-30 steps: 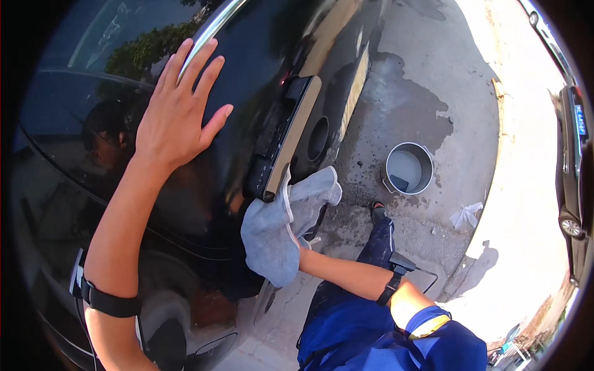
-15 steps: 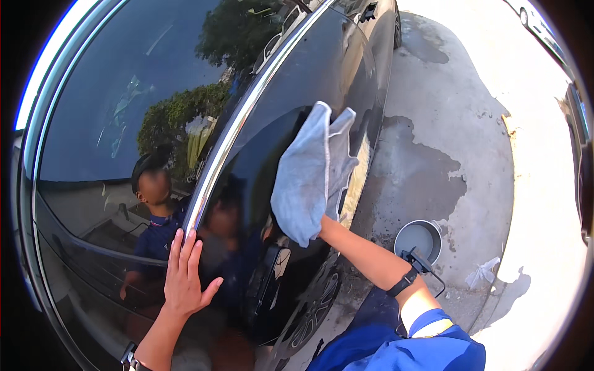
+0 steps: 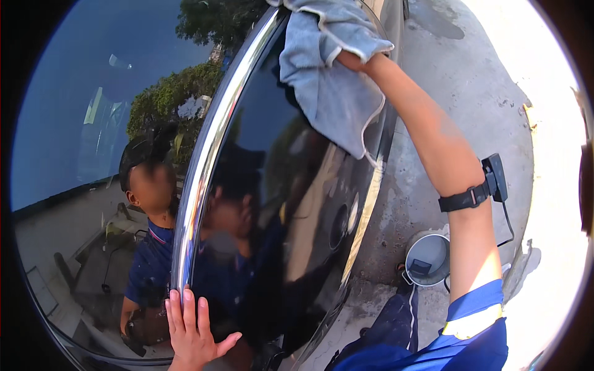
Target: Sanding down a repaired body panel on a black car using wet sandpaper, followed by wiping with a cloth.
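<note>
A glossy black car (image 3: 266, 204) fills the left and middle, its chrome strip (image 3: 210, 130) running between the window and the painted side. At the far end of my reach, my right hand (image 3: 356, 60) presses a blue-grey cloth (image 3: 334, 99) with pale edging against the bodywork. Folds of the cloth cover most of those fingers, and its loose corner drapes down over the paint. Close to me, my left hand (image 3: 195, 334) lies flat with spread fingers, the fingertips touching the lower end of the chrome strip. It holds nothing.
On the concrete to the right stands a round metal bucket (image 3: 427, 235) with liquid in it, below my right forearm. Dark wet patches mark the ground (image 3: 464, 105) beside the car. Trees, a wall and a person reflect in the glass and paint.
My right arm has stretched farther forward along the car, carrying the cloth toward the top of the view. My left hand now appears lower, still against the chrome strip. The view has shifted.
</note>
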The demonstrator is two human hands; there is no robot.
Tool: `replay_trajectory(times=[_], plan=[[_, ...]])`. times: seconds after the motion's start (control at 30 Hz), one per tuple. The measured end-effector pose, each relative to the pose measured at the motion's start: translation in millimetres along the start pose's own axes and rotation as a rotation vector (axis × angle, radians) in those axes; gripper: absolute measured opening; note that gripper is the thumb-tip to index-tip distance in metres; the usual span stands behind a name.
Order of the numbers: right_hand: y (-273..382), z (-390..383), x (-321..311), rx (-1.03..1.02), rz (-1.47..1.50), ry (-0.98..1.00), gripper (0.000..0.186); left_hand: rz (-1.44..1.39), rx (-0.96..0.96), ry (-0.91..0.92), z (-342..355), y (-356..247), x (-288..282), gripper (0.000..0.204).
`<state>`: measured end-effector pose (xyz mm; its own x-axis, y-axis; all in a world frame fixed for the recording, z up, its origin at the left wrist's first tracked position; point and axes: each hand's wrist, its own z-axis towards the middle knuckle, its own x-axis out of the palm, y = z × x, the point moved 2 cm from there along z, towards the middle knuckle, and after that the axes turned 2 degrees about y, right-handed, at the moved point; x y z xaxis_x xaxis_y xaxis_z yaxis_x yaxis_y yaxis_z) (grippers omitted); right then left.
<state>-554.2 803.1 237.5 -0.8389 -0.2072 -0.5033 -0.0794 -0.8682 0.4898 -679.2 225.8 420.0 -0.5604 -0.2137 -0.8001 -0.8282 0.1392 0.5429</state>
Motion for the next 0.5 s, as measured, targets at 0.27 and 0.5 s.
replay_trajectory(times=[0.27, 0.5], plan=[[115.4, -10.0, 35.8, -0.097, 0.035, -0.420, 0.076, -0.057, 0.065, -0.048, 20.9, -4.3, -28.6, 0.092], [13.8, -19.2, 14.1, 0.043, -0.129, -0.425, 0.065, 0.350, 0.402, -0.360, 84.3, 28.0, 35.6, 0.101]])
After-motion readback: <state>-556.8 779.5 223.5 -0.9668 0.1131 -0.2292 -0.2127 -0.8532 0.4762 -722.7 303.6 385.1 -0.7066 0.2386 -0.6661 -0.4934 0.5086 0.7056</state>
